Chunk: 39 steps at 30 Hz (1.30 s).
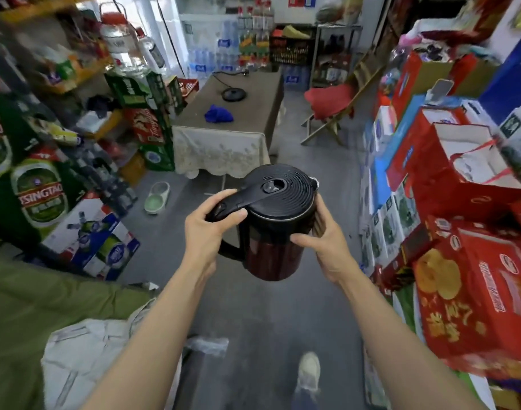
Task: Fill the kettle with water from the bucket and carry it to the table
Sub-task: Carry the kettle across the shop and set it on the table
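Note:
I hold a dark red kettle (pixel 271 247) with a black ribbed lid, shut, in the air over the grey floor. My left hand (pixel 207 229) grips its black handle near the top. My right hand (pixel 327 235) presses against the kettle's right side. Ahead stands the table (pixel 253 113) with a brown top and a lace cloth over its front edge. On it lie the kettle's round black base (pixel 233 94) with its cord and a blue cloth (pixel 219 113). No bucket is in view.
Beer cartons (pixel 37 187) are stacked along the left and red gift boxes (pixel 466 291) along the right, leaving a narrow floor aisle to the table. A pale green bowl (pixel 156 199) sits on the floor left of the table. A folding chair (pixel 333 113) stands at the right.

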### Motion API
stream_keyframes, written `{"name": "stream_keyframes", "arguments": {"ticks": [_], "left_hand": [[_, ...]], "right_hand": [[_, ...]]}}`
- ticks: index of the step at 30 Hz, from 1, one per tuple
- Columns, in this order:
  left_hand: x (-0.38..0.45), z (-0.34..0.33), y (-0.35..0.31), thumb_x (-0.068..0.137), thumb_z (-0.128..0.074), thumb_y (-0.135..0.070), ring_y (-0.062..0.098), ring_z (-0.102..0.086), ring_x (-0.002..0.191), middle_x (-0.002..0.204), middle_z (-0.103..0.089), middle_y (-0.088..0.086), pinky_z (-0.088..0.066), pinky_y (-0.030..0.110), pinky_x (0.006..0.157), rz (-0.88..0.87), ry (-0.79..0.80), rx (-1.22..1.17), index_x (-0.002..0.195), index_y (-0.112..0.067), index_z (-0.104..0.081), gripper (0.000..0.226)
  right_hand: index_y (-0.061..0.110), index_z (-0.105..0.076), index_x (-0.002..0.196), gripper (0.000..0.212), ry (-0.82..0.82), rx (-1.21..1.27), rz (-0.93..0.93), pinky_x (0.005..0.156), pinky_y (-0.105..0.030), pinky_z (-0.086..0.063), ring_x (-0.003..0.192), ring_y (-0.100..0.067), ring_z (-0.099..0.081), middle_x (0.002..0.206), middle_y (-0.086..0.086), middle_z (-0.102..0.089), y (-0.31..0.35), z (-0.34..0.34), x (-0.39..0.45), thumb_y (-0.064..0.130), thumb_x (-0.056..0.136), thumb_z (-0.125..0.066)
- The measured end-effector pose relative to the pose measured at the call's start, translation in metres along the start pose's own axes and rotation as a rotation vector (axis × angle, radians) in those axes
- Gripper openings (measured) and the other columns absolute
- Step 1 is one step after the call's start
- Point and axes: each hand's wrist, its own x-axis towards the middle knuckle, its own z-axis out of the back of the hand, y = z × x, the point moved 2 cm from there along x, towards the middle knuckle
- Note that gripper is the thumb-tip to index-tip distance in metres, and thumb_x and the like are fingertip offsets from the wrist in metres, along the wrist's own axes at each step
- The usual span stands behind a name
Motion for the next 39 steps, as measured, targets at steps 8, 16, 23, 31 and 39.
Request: {"name": "stream_keyframes", "arguments": {"ticks": [8,16,23,31,39], "left_hand": [[0.155,-0.092,0.025,0.070,-0.083,-0.002,0.006,-0.071,0.093,0.099,-0.078,-0.005,-0.052,0.016,0.078,0.002,-0.016,-0.001,0.108,-0.019,-0.075,0.042],[0.312,-0.151,0.034,0.070,-0.081,0.003,0.009,-0.071,0.092,0.097,-0.078,-0.004,-0.053,0.017,0.075,-0.014,-0.051,-0.012,0.109,-0.015,-0.074,0.043],[0.465,-0.192,0.035,0.069,-0.082,0.002,0.011,-0.071,0.098,0.106,-0.077,0.002,-0.054,0.020,0.081,-0.008,-0.053,-0.011,0.112,-0.013,-0.073,0.047],[0.614,-0.239,0.034,0.068,-0.082,0.002,0.010,-0.071,0.097,0.100,-0.078,-0.004,-0.054,0.021,0.083,-0.012,-0.118,-0.045,0.111,-0.013,-0.074,0.046],[0.743,-0.274,0.051,0.068,-0.082,0.002,0.008,-0.071,0.094,0.099,-0.076,-0.001,-0.053,0.018,0.079,-0.029,-0.289,-0.063,0.111,-0.012,-0.074,0.046]], "right_hand": [[0.019,-0.028,0.155,0.105,0.000,-0.014,-0.053,0.117,-0.035,-0.034,0.137,-0.009,-0.046,0.148,0.007,-0.051,-0.006,0.082,0.166,-0.009,0.064,-0.073],[0.023,-0.034,0.152,0.102,0.047,-0.014,-0.047,0.113,-0.030,-0.038,0.135,-0.008,-0.049,0.142,0.009,-0.057,-0.007,0.123,0.337,-0.014,0.063,-0.067],[0.024,-0.037,0.150,0.101,0.039,-0.029,-0.074,0.114,-0.033,-0.038,0.135,-0.011,-0.049,0.142,0.008,-0.057,-0.008,0.149,0.493,-0.013,0.061,-0.066],[0.040,-0.040,0.139,0.100,0.105,-0.045,-0.053,0.101,-0.017,-0.041,0.130,-0.001,-0.051,0.131,0.023,-0.062,0.000,0.180,0.661,-0.026,0.068,-0.060],[0.018,-0.027,0.155,0.105,0.256,-0.049,-0.102,0.101,-0.012,-0.040,0.131,0.001,-0.049,0.147,0.008,-0.049,-0.004,0.205,0.826,-0.013,0.062,-0.066]]}}
